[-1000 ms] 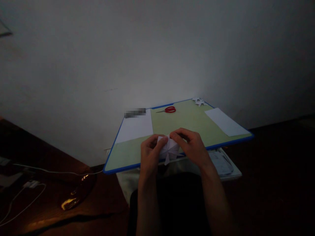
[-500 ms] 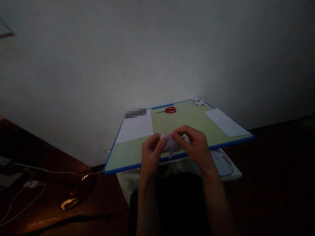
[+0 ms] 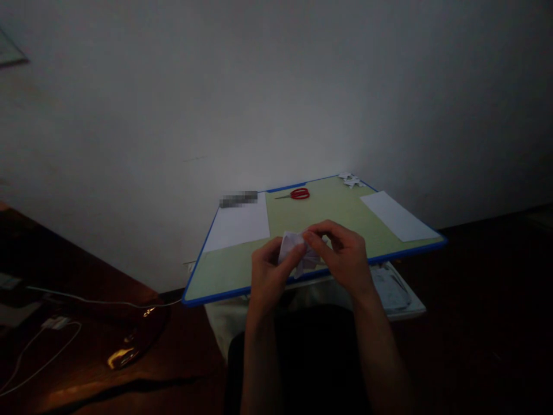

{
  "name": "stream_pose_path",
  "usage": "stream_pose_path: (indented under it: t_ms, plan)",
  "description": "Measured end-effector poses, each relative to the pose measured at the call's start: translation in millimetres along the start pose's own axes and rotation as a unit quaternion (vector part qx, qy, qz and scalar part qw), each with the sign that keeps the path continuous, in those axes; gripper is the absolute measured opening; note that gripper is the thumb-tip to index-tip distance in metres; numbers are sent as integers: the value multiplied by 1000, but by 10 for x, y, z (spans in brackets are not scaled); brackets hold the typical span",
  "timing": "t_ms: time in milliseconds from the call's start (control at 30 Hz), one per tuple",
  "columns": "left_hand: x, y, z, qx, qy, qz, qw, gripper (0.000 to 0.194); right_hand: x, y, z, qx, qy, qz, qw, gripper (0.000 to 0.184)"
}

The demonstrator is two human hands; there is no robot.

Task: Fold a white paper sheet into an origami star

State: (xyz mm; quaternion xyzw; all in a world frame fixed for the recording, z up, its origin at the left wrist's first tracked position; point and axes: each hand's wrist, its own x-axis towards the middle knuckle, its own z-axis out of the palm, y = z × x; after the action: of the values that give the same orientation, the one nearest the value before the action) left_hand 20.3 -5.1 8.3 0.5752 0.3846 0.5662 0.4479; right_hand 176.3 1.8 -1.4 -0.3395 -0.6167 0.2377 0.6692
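Observation:
A small piece of folded white paper (image 3: 290, 242) is held up between my two hands, over the near edge of the green table. My left hand (image 3: 271, 271) grips its left side, thumb across the front. From the right, my right hand (image 3: 339, 253) pinches the paper's upper part between thumb and fingers. Folds and pointed flaps show between the hands, but the fingers cover much of the paper. Beyond the hands, red-handled scissors (image 3: 299, 194) lie on the table with their blades pointing left.
The green tabletop (image 3: 302, 213) has a blue rim. A white sheet (image 3: 242, 225) lies at left, with a blurred-out object behind it. Another sheet (image 3: 400, 216) is at right, and several folded paper pieces (image 3: 351, 180) sit in the far right corner. A white cable (image 3: 108, 303) runs at left.
My left thumb has slid right and up across the paper, and the paper's left part now stands taller and more tilted. My right hand keeps its pinch, nearly unmoved.

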Motion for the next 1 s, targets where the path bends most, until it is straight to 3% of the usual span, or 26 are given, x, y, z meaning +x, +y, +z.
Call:
stream_pose_path:
  t_ms: [167,300,567,733,933,1000]
  plan:
    - [-15,-20,-59,51,8,14,999,30,-23,13,-40,13,-54,17,998,10]
    - [-45,-28,-127,113,-31,40,992,31,-34,19,-62,13,-92,26,995,7]
    - [-62,-33,-148,123,-52,45,990,31,-23,-21,-79,-50,-89,-35,994,11]
    - [-74,-33,-128,113,-64,26,991,33,-4,-14,-82,-47,-55,-25,997,31]
    - [-46,-29,-128,115,-46,12,992,34,-13,35,-120,11,-118,20,993,10]
    - [-14,-58,-145,87,-31,17,996,33,-17,51,-95,28,-100,44,994,10]
